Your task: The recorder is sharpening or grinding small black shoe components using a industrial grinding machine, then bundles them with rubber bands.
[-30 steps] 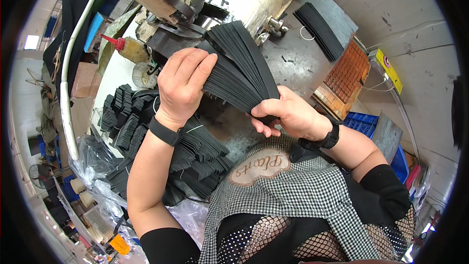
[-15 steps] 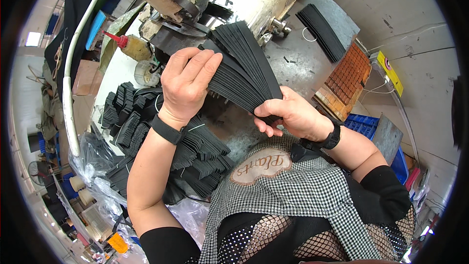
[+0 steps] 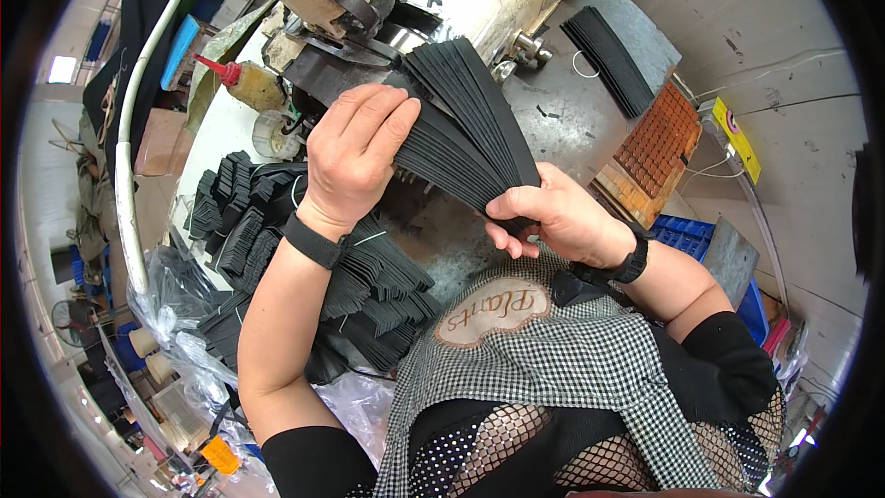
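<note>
Both hands (image 3: 355, 152) (image 3: 553, 217) grip fanned black strips (image 3: 470, 129)

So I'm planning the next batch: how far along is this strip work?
Looks partway, hedged. Possibly done: a stack lies apart on the machine table. In hand: a fanned bundle of black strips, pinched at one end by the right hand, with the left hand spread over it. Possibly left: big piles at the left. Which pile is finished can't be told.
</note>
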Available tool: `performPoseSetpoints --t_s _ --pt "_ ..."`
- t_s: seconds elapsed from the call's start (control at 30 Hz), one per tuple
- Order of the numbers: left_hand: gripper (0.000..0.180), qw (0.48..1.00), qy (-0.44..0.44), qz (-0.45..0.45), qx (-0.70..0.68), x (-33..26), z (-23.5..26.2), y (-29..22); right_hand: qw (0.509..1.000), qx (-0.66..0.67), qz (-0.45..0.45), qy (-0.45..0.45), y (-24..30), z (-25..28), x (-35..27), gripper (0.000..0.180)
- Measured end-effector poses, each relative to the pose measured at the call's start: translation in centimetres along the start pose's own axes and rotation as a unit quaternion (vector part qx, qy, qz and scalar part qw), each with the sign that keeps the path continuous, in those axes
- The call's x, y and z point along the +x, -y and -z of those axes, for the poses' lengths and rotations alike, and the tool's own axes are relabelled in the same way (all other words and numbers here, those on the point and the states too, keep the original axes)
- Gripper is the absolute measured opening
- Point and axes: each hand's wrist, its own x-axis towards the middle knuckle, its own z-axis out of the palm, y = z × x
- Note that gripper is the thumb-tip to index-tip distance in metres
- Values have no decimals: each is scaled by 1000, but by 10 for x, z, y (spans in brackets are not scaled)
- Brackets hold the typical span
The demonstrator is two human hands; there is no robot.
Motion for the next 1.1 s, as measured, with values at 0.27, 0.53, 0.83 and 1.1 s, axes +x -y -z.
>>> performPoseSetpoints --t_s 0.27,0.53,0.83,1.1 --pt "38 999 13 11 36 4 1 1 1000 19 13 2 5 1 4 14" --pt "46 1000 3 6 -13 -2 3 -2 1000 7 -6 -3 0 1 -6 14" --pt "38 999 9 20 36 3 3 0 1000 22 7 5 2 0 2 14" --pt "36 998 14 21 51 3 3 -2 1000 19 12 -3 1 -1 1 14"
